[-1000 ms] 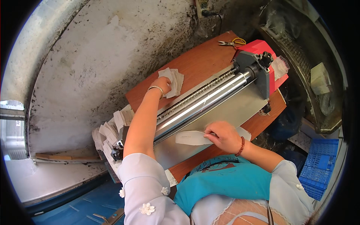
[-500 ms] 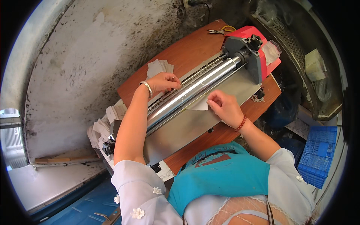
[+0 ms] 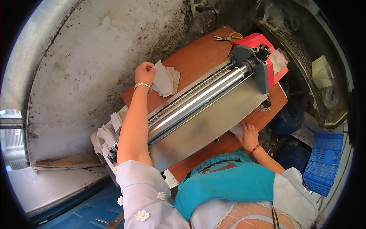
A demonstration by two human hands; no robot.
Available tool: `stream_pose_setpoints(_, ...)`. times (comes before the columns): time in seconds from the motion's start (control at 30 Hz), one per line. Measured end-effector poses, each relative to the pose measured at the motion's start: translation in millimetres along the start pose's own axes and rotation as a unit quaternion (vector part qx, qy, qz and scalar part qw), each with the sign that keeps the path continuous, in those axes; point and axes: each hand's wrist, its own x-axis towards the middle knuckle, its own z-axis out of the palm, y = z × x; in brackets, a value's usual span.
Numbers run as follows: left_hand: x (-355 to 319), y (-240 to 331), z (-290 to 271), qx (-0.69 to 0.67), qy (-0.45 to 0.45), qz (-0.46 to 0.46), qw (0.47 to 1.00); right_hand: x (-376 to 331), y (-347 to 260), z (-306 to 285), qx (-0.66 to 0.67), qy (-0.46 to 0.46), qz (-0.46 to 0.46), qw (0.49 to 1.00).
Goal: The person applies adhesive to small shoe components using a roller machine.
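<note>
My left hand [image 3: 145, 73] is closed in a pinch on a corner of a thin pale sheet piece [image 3: 161, 74]. It holds this above a small pile of similar pieces [image 3: 171, 84] behind the machine. My right hand [image 3: 248, 135] rests at the near side, fingers stretched out over another whitish piece [image 3: 237, 129], partly hidden by the hand and the metal plate. Between my hands lies the machine's shiny steel roller [image 3: 198, 100], with a ridged shaft [image 3: 190, 91] behind it and a flat metal plate [image 3: 202, 122] in front.
Red and grey housing [image 3: 253, 49] closes the machine's right end. Yellow-handled snips [image 3: 228, 37] lie on the brown tabletop [image 3: 198, 51] at the back. Bundled pale pieces [image 3: 108, 131] are at the left end. A stained wall [image 3: 84, 65] stands behind; blue crates [image 3: 324, 160] are at right.
My left hand has moved from the roller back and left, and now holds a pale piece over the pile. My right hand has dropped from the plate toward the near table edge, its fingers straightening.
</note>
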Motion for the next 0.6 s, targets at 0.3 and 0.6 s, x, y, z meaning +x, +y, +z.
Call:
stream_pose_setpoints(0.3, 0, -37, 50, 0.209, -0.282, -0.03, 0.936, 9, 1, -2, 0.007, -0.042, 0.023, 0.999)
stream_pose_setpoints(0.6, -7, 1, 29, 0.163, -0.219, -0.022, 0.962, -10, -2, -14, 0.141, 0.009, -0.111, 0.984)
